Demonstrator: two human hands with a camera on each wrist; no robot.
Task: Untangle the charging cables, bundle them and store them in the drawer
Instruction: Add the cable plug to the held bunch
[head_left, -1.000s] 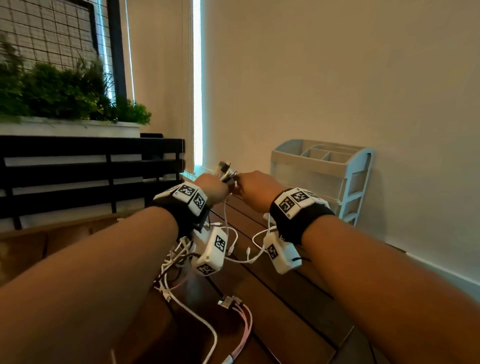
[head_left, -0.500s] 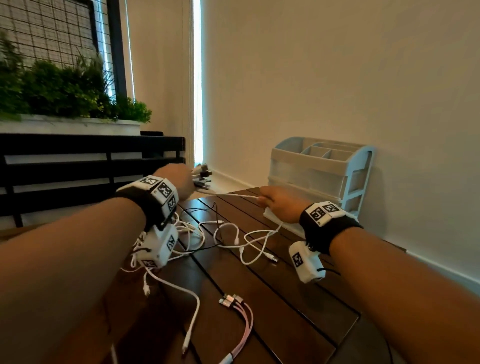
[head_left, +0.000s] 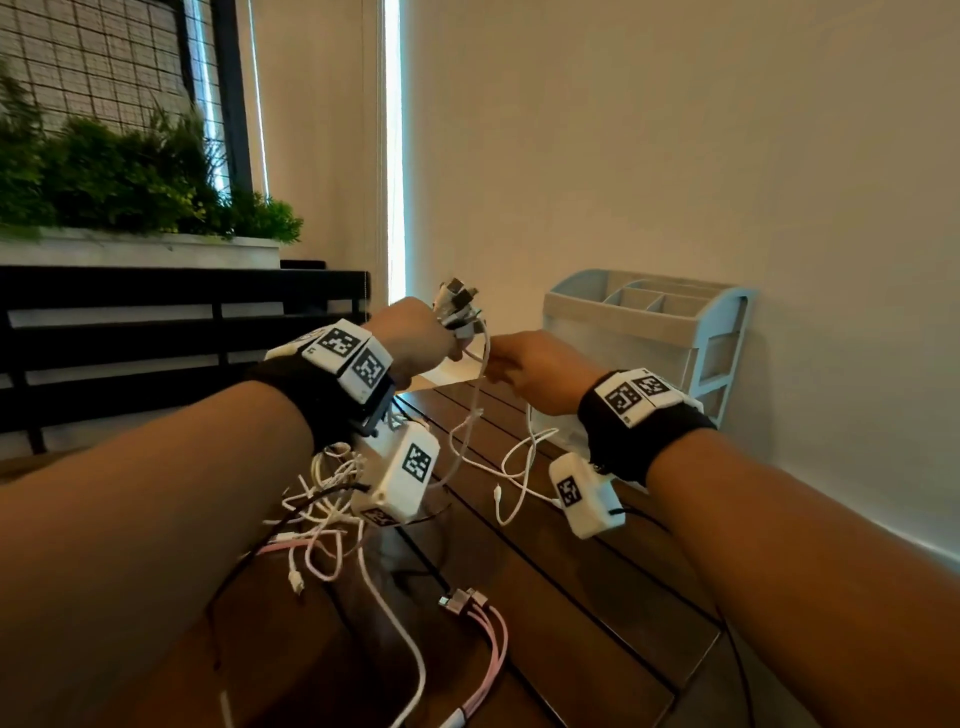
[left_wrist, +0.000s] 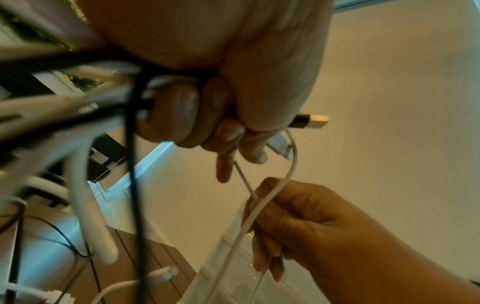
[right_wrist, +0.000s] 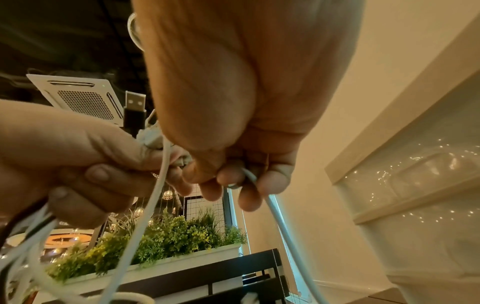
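Both hands are up over the far side of the table, nearly meeting. The left hand is fisted round a bunch of cable plugs that stick out above it, cords trailing down. The right hand pinches one white cable just beside it. Below, a tangle of white, black and pink cables sprawls on the table; a pink multi-plug lead lies nearer. The drawer unit stands far right against the wall, a planter far left.
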